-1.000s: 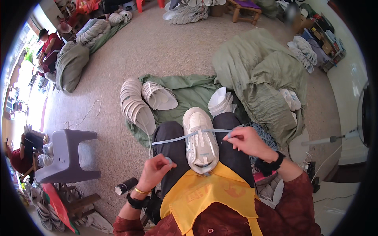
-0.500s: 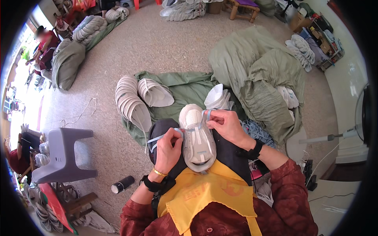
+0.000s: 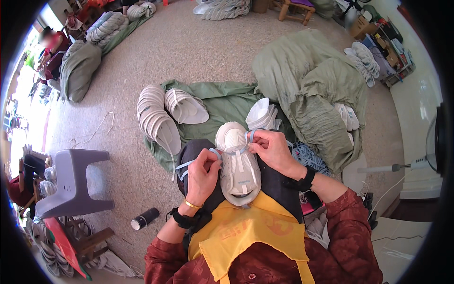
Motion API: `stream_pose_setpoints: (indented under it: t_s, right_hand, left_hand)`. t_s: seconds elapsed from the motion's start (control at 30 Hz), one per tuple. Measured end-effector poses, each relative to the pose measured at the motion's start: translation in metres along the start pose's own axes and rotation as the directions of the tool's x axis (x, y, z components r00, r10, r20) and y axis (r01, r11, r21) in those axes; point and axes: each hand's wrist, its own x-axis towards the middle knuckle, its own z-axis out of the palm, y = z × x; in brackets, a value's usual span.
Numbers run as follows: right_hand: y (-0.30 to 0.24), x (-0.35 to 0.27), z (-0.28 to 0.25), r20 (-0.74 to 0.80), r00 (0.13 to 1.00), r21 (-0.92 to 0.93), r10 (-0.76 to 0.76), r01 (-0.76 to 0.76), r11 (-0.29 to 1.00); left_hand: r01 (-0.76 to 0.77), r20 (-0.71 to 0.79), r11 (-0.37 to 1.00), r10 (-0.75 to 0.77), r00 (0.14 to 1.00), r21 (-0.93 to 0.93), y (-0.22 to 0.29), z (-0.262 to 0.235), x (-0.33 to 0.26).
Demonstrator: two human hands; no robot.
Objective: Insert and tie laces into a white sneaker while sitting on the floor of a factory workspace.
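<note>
A white shoe upper (image 3: 240, 177) lies lengthwise on my lap, its rounded toe pointing away from me. A light blue shoelace (image 3: 186, 165) crosses it near the toe, running from one hand to the other. At the upper's left side, my left hand (image 3: 203, 175) pinches one part of the lace, and the loose end trails off to the left. On the right side, my right hand (image 3: 273, 149) closes thumb and fingers on the lace, with a small loop standing above them. A yellow apron (image 3: 250, 232) covers my lap behind the upper.
Stacked white uppers (image 3: 153, 118) rest on a green cloth (image 3: 222, 102) ahead. A large green sack (image 3: 307, 90) lies at right, beside a bundle of blue laces (image 3: 309, 158). Left stand a grey plastic chair (image 3: 75, 182) and a black cylinder (image 3: 145, 218). A person (image 3: 52, 45) sits far left.
The view has shifted slightly. Both hands stay at the upper with the lace between them; my left hand's fingers have moved slightly on the lace.
</note>
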Motion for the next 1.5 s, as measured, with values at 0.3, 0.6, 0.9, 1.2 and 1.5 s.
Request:
stream_pose_setpoints:
  t_s: [0.3,0.6,0.9,1.2,1.5]
  right_hand:
    - [-0.007,0.009,-0.004,0.137,0.991,-0.182,-0.010,0.035,0.983]
    - [-0.002,0.012,-0.004,0.162,0.987,-0.164,0.008,0.019,0.986]
    - [-0.001,0.011,-0.004,0.175,0.984,-0.117,0.040,-0.020,0.993]
    - [0.004,0.011,-0.004,0.177,0.984,-0.115,0.027,-0.006,0.993]
    - [-0.002,0.009,-0.004,0.154,0.988,-0.124,-0.016,0.035,0.992]
  left_hand:
    - [-0.055,-0.061,0.963,0.040,0.997,-0.263,-0.017,0.008,0.011]
    - [-0.004,-0.029,0.872,-0.012,0.999,-0.490,-0.015,0.015,0.021]
    - [-0.036,-0.072,0.816,-0.007,0.997,-0.577,-0.016,0.024,0.025]
    - [-0.114,-0.136,0.952,0.077,0.988,-0.284,-0.019,0.021,0.024]
    - [-0.396,-0.074,0.873,0.432,0.899,0.284,0.019,0.019,0.022]
